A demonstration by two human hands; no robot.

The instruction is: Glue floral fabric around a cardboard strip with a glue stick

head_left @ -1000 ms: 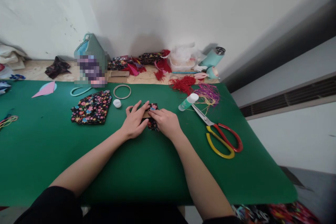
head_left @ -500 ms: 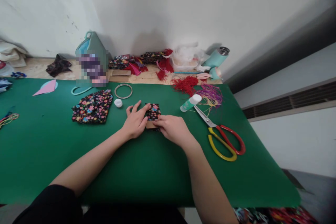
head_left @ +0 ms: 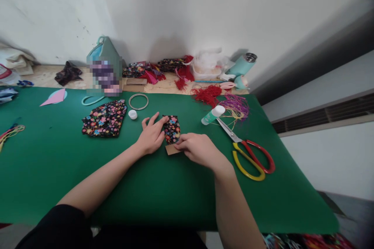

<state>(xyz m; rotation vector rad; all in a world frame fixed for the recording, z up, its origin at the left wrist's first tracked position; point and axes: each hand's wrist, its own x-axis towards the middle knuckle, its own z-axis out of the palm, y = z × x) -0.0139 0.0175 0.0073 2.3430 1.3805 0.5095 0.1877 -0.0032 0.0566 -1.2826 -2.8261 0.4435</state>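
A small piece of black floral fabric lies on the green table, between my two hands. My left hand rests flat with fingers spread, its index fingertip on the fabric's upper left corner. With thumb and fingers my right hand pinches a brown cardboard strip at the fabric's lower edge. Part of the strip is hidden under the right fingers. An uncapped-looking glue stick leans right of the fabric, and a small white cap sits beyond my left hand.
Large scissors with red and yellow handles lie at the right. A folded floral cloth and a ring are at the left. Red tassels, purple threads, a pouch and a bottle line the back.
My right hand has moved slightly toward me with the cardboard strip, which now sticks out below the fabric. More of the floral fabric shows. My left hand has stayed in place.
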